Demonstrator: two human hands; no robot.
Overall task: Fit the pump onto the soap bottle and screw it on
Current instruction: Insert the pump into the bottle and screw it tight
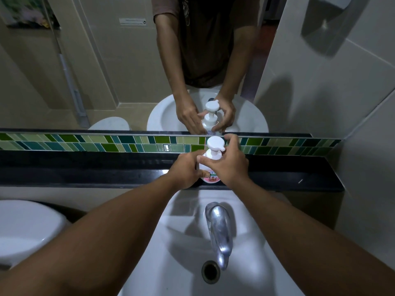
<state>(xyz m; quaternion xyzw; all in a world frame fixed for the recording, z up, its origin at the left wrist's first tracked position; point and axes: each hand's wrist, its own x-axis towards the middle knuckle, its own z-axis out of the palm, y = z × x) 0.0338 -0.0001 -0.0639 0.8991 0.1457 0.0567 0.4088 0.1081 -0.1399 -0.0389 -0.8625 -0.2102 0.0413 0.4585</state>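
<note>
A white soap bottle (210,177) with a pink label stands upright on the black ledge (106,169) behind the sink. A white pump (215,146) sits on its neck, head flat and spout pointing right. My left hand (184,170) wraps the bottle's lower left side. My right hand (227,164) curls around the pump collar and the bottle's shoulder from the right, thumb across the front. The bottle's middle is hidden by my fingers.
A white sink (183,242) with a chrome tap (220,229) and drain (210,271) lies below the ledge. A mirror (106,71) above a green tile strip (96,143) reflects both hands and the bottle. A white toilet lid (23,229) is at left, a tiled wall (342,103) at right.
</note>
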